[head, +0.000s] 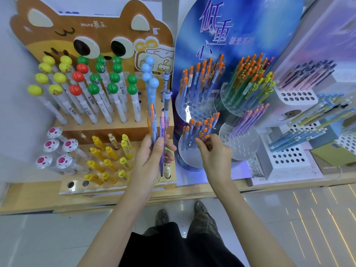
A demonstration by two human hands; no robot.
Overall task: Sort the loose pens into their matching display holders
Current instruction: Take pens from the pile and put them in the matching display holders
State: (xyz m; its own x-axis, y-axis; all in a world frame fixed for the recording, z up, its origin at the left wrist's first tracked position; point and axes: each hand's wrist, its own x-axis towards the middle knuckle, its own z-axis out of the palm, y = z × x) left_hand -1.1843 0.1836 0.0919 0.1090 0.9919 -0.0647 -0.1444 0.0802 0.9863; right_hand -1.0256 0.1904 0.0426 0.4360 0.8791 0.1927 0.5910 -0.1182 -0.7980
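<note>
I see the blue display board [240, 35], with a clear round holder [185, 157] at its near left. My left hand [152, 157] curls round a bunch of loose pens [158, 122], held upright beside the holder. My right hand [213, 153] seems to pinch an orange-topped pen [204, 136] standing in that holder.

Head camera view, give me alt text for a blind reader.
A person's left hand grips a bunch of loose pens while the right hand pinches orange-capped pens standing in a clear round holder. A bear-shaped display stands beside it.
</note>
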